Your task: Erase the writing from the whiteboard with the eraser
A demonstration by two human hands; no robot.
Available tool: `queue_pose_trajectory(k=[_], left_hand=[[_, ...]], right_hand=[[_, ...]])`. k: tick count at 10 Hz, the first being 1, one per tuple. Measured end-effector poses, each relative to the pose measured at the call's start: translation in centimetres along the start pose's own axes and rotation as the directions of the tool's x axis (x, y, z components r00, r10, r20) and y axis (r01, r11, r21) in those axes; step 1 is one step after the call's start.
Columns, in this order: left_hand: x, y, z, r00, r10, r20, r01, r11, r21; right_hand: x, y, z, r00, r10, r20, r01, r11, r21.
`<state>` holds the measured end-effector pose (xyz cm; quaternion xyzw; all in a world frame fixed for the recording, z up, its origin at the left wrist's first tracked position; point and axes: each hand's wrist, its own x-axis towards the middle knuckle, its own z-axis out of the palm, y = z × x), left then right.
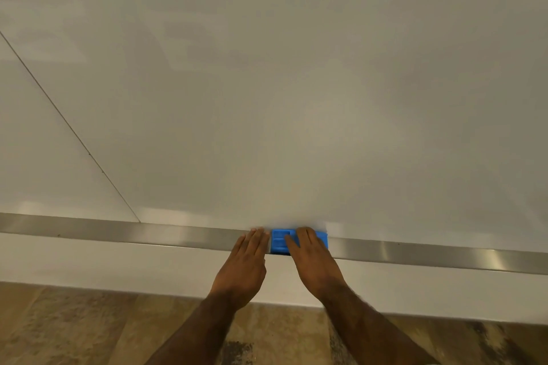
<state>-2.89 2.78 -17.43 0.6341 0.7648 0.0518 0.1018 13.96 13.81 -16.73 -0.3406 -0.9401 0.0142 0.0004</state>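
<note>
A blue eraser (278,241) lies on the metal tray ledge (148,234) along the whiteboard's bottom edge. My right hand (314,261) rests flat on top of the eraser, fingers laid over its right part; whether it grips the eraser I cannot tell. Just left of the eraser, my left hand (246,264) lies flat with its fingertips on the ledge, holding nothing. The whiteboard (296,83) fills the view above and shows no writing, only faint reflections.
A thin seam (71,127) runs diagonally down the board's left part to the ledge. Below the ledge is a white wall strip (118,264), then wood-patterned floor (74,329).
</note>
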Motion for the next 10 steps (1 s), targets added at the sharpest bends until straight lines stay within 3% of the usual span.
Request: queue_pose_trajectory(k=[2, 5, 6, 7, 8, 9, 10], left_hand=[[-0.4, 0.1, 0.0, 0.999, 0.039, 0.007, -0.039, 0.998, 0.052], [-1.1, 0.7, -0.5, 0.997, 0.079, 0.009, -0.079, 0.997, 0.005], [-1.7, 1.1, -2.8, 0.946, 0.154, -0.287, -0.152, 0.988, 0.029], [-2.8, 2.6, -9.0, 0.958, 0.233, -0.168, -0.207, 0.965, 0.161], [-2.5, 3.7, -16.5, 0.906, 0.291, -0.308, -0.218, 0.944, 0.249], [-2.9, 4.4, -23.9, 0.785, 0.340, -0.518, -0.232, 0.937, 0.262], [-3.5, 5.5, -32.3, 0.618, 0.362, -0.698, -0.235, 0.932, 0.276]], right_hand=[[-0.6, 0.1, -0.5, 0.997, -0.023, -0.074, 0.016, 0.996, -0.093], [-2.5, 0.3, 0.2, 0.994, 0.099, -0.055, -0.103, 0.992, -0.074], [-2.8, -0.2, -1.3, 0.983, 0.110, -0.147, -0.125, 0.987, -0.100], [-3.3, -1.0, -4.4, 0.973, 0.074, -0.218, -0.110, 0.981, -0.159], [-3.1, -2.5, -11.4, 0.913, 0.070, -0.401, -0.160, 0.967, -0.197], [-3.5, -3.0, -19.9, 0.824, 0.038, -0.565, -0.137, 0.982, -0.134], [-3.5, -3.0, -29.8, 0.627, -0.013, -0.779, -0.164, 0.975, -0.149]])
